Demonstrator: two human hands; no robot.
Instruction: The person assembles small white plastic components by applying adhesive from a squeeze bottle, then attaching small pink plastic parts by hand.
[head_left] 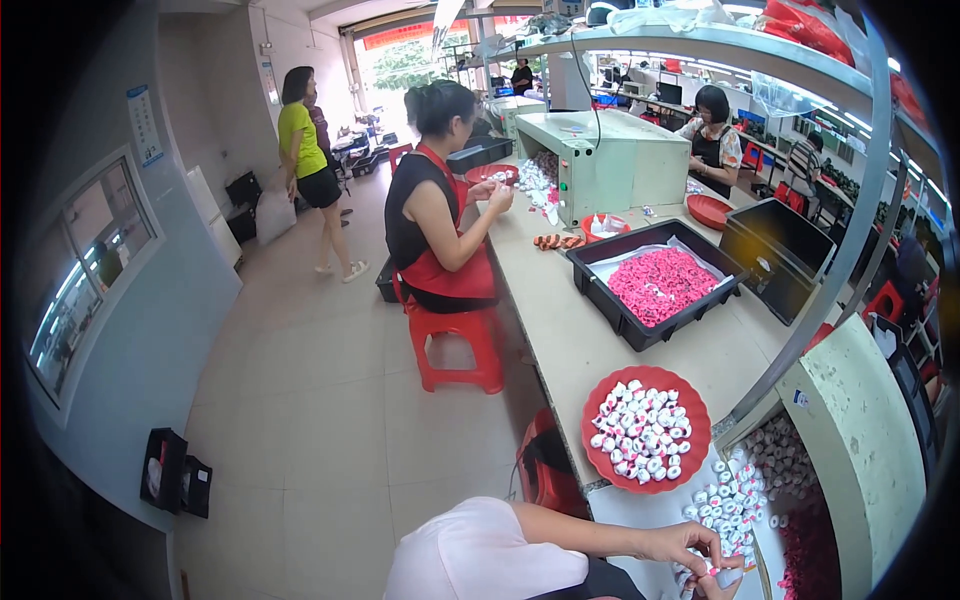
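At the lower right, my left hand (683, 543) reaches in from a white sleeve, its fingers pinched on a small white-and-pink piece (711, 571). My right hand (726, 583) meets it there, mostly cut off by the lower edge, with bent fingers close around the same piece. Whether the right hand grips it I cannot make out. Just beyond my hands lies a loose pile of small white ring-shaped pieces (728, 500). Past it, a red scalloped bowl (597, 455) holds many similar white pieces with pink spots.
A black tray (640, 338) of bright pink bits stands farther up the table (560, 350). A pale green machine housing (870, 430) and a slanted metal post (800, 335) border my right side. One co-worker (420, 200) sits on a red stool (455, 335) ahead; other people are farther off.
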